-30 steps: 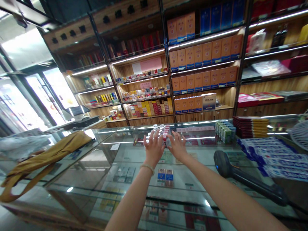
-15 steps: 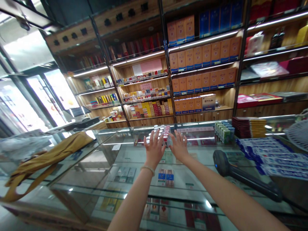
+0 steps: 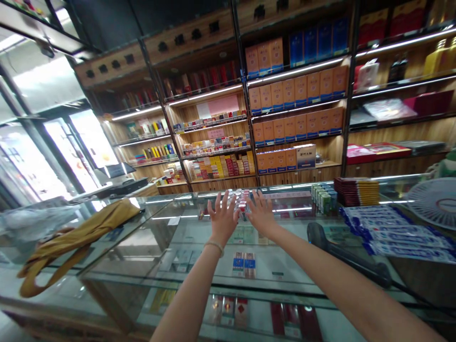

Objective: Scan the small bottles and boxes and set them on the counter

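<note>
On the glass counter (image 3: 199,228), a tight cluster of small round-topped containers (image 3: 243,194) stands in rows, whitish ones on the left and pink-red ones on the right. Behind its near left side, my left hand (image 3: 223,218) is stretched out with fingers spread, a pale bracelet on the wrist. My right hand (image 3: 262,214) is spread likewise at the near right side of the cluster. The hands partly cover the containers, and whether the fingertips touch them I cannot tell. Neither hand is wrapped around anything.
Right of my right hand lie a black handheld scanner (image 3: 342,256), green-topped small packs (image 3: 322,198), stacked dark-red and yellow packets (image 3: 356,191), blue-white packages (image 3: 395,230) and a white fan (image 3: 432,202). A mustard apron-like cloth (image 3: 81,237) lies left. Stocked shelves stand behind.
The view has shifted slightly, so the counter items on the right appear further left. Both hands stay spread at the cluster, appearing slightly further left; nothing has been picked up.
</note>
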{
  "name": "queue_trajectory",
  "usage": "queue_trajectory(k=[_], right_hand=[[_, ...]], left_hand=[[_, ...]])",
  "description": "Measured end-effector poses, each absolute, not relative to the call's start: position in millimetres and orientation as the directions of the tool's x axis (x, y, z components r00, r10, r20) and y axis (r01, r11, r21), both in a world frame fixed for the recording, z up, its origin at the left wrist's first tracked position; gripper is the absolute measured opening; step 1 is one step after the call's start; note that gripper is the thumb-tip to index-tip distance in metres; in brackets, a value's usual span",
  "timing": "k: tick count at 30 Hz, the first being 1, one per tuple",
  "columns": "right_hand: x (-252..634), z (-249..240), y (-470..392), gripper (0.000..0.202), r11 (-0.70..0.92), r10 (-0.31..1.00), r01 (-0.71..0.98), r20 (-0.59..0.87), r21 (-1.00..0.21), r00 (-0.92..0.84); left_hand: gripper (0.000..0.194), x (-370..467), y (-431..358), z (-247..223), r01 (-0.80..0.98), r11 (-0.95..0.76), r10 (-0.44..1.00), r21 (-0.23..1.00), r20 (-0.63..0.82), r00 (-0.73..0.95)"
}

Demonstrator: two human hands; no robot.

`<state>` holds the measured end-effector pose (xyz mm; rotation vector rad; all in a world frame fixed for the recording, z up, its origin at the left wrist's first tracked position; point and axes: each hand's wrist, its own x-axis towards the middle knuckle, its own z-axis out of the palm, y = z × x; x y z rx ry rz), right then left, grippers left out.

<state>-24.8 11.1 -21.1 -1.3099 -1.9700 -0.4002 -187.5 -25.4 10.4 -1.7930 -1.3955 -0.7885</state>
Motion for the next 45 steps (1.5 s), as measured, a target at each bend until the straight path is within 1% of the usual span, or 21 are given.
queue_trajectory(k=[4,8,14,22,30,36,40,45], right_hand=[[-8,-4,7,0.066,0.429,0.686,0.896,0.686,-0.114,-0.242],[8,9,5,0.066,0.408,0.711,0.905,0.663,-0.122,-0.231],[39,25,1,0.058,0.365,0.736,0.923,0.645,-0.123,-0.205],[104,41,-7,0.056,0.296,0.759,0.948,0.631,-0.114,-0.162],[172,39,-8,0.057,0.214,0.768,0.974,0.63,-0.078,-0.119],[208,31,-2,0.057,0.147,0.775,0.985,0.628,-0.085,-0.062],[229,29,3,0.057,0.123,0.756,0.989,0.653,-0.081,-0.041],[254,22,15,0.06,0.104,0.757,0.989,0.653,-0.106,-0.01]], left_hand=[[0.048,-182,-31,27,0.975,-0.151,0.512,-0.161,0.831,0.216],[0.045,-171,-35,39,0.975,-0.163,0.507,-0.15,0.835,0.214],[0.045,-142,-34,42,0.968,-0.209,0.496,-0.141,0.837,0.229],[0.046,-86,-30,50,0.956,-0.246,0.495,-0.163,0.826,0.268],[0.047,-31,-17,46,0.934,-0.331,0.474,-0.132,0.833,0.285],[0.045,5,-8,39,0.917,-0.379,0.467,-0.122,0.83,0.303],[0.045,21,1,35,0.916,-0.391,0.472,-0.086,0.836,0.28],[0.045,36,18,25,0.919,-0.391,0.495,-0.046,0.831,0.252]])
